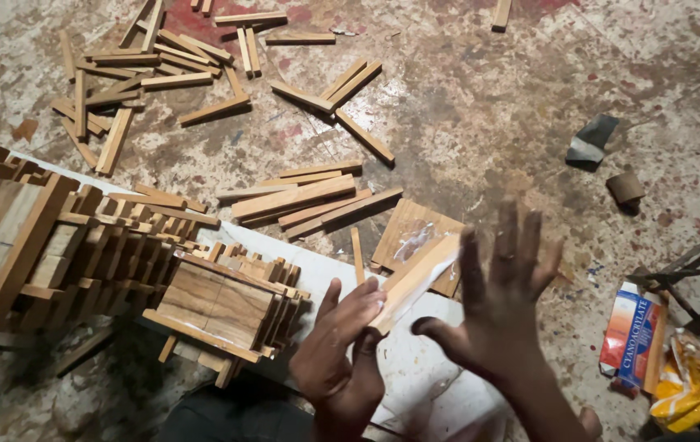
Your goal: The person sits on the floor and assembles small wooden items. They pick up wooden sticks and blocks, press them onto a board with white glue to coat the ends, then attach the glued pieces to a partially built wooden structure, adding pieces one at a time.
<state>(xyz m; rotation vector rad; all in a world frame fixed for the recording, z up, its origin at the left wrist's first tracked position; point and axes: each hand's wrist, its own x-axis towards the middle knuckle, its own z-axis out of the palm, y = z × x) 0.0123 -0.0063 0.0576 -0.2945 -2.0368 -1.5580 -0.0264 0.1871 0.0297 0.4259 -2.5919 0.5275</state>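
My left hand (pixel 342 344) grips the near end of a short wooden strip (pixel 415 282), which slants up to the right and has a pale shiny smear along its top face. My right hand (pixel 497 303) is spread open, fingers apart, just right of the strip with the palm toward it; it holds nothing. Both hands are over a white board (pixel 415 376). A flat square wooden piece (pixel 415 233) with a shiny smear lies just behind the strip.
Stacks of assembled wooden box-like pieces (pixel 104 245) fill the left. Loose wooden strips (pixel 309 196) lie in the middle of the stained floor, with more strips (pixel 145 74) at the top left. A small carton (pixel 632 331) and yellow packet (pixel 693 385) lie right, beside a dark frame (pixel 693 278).
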